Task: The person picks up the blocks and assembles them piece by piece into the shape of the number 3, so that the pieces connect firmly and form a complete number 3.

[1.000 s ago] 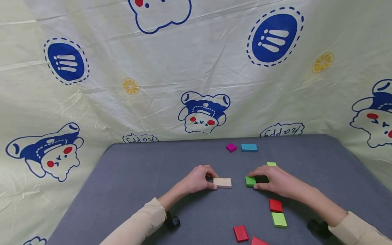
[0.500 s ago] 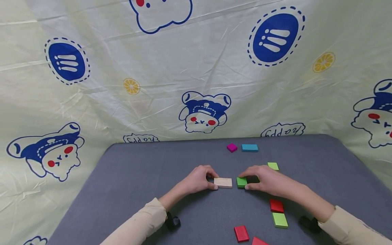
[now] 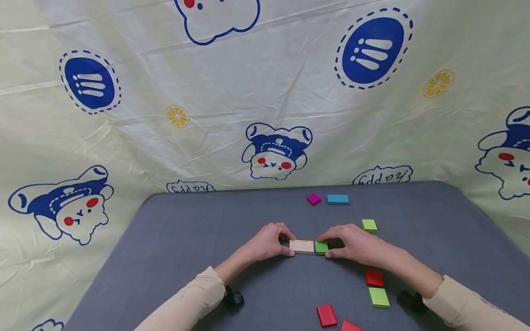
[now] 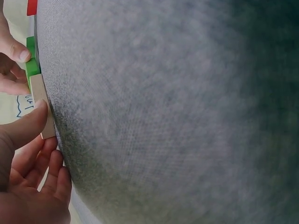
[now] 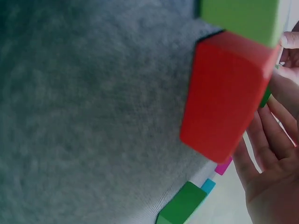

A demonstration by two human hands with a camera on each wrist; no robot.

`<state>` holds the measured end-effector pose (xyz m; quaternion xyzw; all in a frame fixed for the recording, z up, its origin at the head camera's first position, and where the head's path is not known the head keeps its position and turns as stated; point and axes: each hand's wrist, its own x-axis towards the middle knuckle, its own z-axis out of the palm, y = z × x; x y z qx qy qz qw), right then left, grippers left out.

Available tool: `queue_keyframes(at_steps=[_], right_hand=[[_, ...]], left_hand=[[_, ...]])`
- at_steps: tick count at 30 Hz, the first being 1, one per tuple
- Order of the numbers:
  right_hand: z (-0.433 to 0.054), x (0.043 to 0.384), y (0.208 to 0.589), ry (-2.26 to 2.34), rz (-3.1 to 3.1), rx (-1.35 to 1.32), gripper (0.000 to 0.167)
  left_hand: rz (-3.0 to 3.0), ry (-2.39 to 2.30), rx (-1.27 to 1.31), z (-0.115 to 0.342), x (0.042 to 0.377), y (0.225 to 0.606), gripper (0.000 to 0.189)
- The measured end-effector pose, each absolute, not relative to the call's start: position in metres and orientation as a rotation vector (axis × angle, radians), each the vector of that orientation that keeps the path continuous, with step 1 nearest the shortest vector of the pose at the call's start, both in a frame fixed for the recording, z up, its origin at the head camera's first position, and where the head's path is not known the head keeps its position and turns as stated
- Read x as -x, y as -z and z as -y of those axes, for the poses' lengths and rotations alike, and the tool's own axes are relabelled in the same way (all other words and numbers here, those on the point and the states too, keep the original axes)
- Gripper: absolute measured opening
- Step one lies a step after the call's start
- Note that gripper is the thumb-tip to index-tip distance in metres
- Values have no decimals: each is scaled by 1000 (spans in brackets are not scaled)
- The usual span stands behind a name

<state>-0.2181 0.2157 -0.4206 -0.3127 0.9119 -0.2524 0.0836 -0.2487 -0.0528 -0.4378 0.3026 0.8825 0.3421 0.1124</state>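
My left hand pinches the left end of a plain wooden block between thumb and fingers, flat on the grey table. From the other side, my right hand pinches a small green block by its right part. The two blocks lie end to end in line, with at most a thin gap in the head view. In the left wrist view, the pale block meets the green block. The right wrist view shows the right hand partly behind a red block.
Magenta and blue blocks lie at the back of the table. A lime block sits behind the right hand. Nearer, below the right forearm, are a red block and another lime one. Two red blocks lie at the front.
My right hand has slid the green block leftward, up to the end of the wooden block. The left hand and the wooden block have stayed in place.
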Motion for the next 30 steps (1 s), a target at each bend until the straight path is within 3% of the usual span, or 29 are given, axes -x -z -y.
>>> queue_keyframes(at_steps=[30], right_hand=[[-209,215,425,723,-2772,896,32]], left_hand=[[-2573,-1065,-912,56,249,441,23]])
